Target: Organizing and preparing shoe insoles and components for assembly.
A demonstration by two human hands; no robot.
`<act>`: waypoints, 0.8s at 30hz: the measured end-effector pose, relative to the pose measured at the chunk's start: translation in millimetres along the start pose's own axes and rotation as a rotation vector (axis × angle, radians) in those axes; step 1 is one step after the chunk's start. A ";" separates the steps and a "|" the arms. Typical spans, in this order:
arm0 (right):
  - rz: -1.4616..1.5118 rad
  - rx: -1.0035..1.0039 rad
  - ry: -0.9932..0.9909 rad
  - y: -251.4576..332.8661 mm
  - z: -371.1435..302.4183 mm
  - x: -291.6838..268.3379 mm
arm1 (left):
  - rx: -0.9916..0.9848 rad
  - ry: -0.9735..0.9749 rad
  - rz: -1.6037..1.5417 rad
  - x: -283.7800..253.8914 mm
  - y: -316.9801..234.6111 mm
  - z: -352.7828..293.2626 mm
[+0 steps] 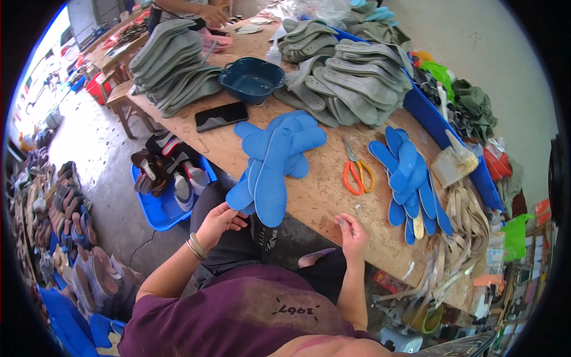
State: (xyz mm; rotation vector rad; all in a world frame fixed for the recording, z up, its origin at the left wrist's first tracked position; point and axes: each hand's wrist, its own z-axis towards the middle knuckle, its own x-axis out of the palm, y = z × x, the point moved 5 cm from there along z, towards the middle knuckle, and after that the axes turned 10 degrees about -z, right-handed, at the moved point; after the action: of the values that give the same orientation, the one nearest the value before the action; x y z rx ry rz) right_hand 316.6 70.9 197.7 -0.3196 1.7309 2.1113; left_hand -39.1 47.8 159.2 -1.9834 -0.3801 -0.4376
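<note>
The wooden table [327, 199] took up the most room, with a long blue tray [431, 119] running down its right side. A tall stack of grey insoles [169, 65] crowded the far left of it, and a broader grey heap [363, 77] blocked much of the far right. On the floor to the left, a blue tub [157, 221] of shoes [183, 185] stood near the table. The pile of blue insoles [273, 160] lay crisscrossed at the front edge, its lower ends jutting toward the person's lap. A second blue pile [407, 169] was fanned out farther right — tan straps [467, 220] lay loose just beside it. Beyond the first pile sat a dark blue bowl [253, 80], between the grey stacks. The left hand [217, 226] pinched the pile's lower left end between thumb and fingers — how many layers, I could not tell. The right hand [354, 235] was by the table's edge, apart from both piles, its fingers loosely curled; whether they pinched anything could not be seen. A black phone [221, 117] lay just behind the first pile, and orange-and-yellow-handled scissors [358, 171] lay between the two blue piles.
</note>
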 end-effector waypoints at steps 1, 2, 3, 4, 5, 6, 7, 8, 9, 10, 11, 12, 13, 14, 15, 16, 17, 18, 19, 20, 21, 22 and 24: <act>-0.014 -0.010 -0.050 -3.2 2.6 -2.7 | 0.014 -0.023 0.001 -5.5 -4.1 -1.2; 0.003 -0.011 -0.033 -5.9 3.8 -1.9 | 0.094 -0.094 0.045 -13.3 -15.0 -0.6; 0.045 0.015 -0.041 -8.9 3.3 -3.7 | 0.179 -0.150 0.088 -19.1 -27.8 0.1; 0.086 0.045 -0.054 -11.6 2.4 -4.6 | 0.249 -0.284 0.201 -27.6 -44.2 2.9; 0.026 0.015 -0.046 -10.6 1.9 -4.6 | 0.331 -0.315 0.220 -32.2 -64.8 6.7; 0.033 0.017 -0.047 -11.3 1.9 -4.6 | 0.400 -0.314 0.245 -33.5 -87.2 16.5; 0.002 -0.010 -0.033 -10.1 1.2 -4.7 | 0.488 -0.283 0.291 -31.1 -110.1 28.4; -0.020 -0.024 -0.019 -9.4 0.9 -4.2 | 0.511 -0.265 0.349 -27.4 -130.4 45.3; -0.031 -0.022 -0.033 -9.5 1.0 -5.5 | 0.511 -0.237 0.337 -22.1 -148.3 65.9; -0.022 -0.020 -0.012 -9.5 1.3 -5.2 | 0.451 -0.171 0.257 -15.4 -163.1 90.4; 0.000 -0.006 -0.001 -9.9 1.4 -5.0 | 0.378 -0.153 0.185 -10.7 -176.6 114.7; -0.009 -0.012 -0.004 -9.0 1.3 -5.5 | 0.274 -0.179 0.121 -8.0 -188.0 139.2; -0.007 -0.020 -0.005 -7.7 1.1 -5.8 | 0.184 -0.184 0.054 -4.6 -196.9 161.6; -0.006 -0.030 -0.007 -6.2 0.9 -6.1 | 0.183 -0.171 0.063 -1.4 -206.2 180.4; -0.007 -0.028 -0.022 -5.0 0.5 -7.0 | 0.171 -0.238 0.095 -2.6 -212.5 197.6; -0.026 -0.032 -0.027 -3.4 -0.1 -7.4 | 0.171 -0.289 0.129 -2.7 -218.5 214.1; -0.044 -0.036 -0.028 -1.7 -0.6 -7.4 | 0.159 -0.298 0.134 -1.0 -222.8 229.1; -0.043 -0.032 -0.032 -0.6 -1.0 -7.7 | 0.158 -0.255 0.103 1.1 -224.6 239.7; -0.046 -0.025 -0.032 0.1 -1.4 -7.8 | 0.149 -0.247 0.074 0.3 -224.0 245.3; -0.034 -0.021 -0.030 0.5 -1.3 -7.8 | 0.159 -0.218 0.069 2.0 -223.8 249.0; -0.047 -0.024 -0.028 1.0 -1.6 -7.7 | 0.188 -0.237 0.010 2.3 -223.6 249.7; -0.056 -0.036 -0.033 1.5 -1.1 -8.0 | 0.223 -0.241 -0.048 4.0 -223.7 247.9; -0.057 -0.052 -0.036 1.4 -0.1 -7.7 | 0.314 -0.244 0.010 9.2 -224.6 235.7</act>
State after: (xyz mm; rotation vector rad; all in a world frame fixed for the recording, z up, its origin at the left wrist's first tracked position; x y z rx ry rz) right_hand 322.9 69.4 202.0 -0.3387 1.6299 2.1109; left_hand -98.8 356.7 243.7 -1.7324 -0.5558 -0.1181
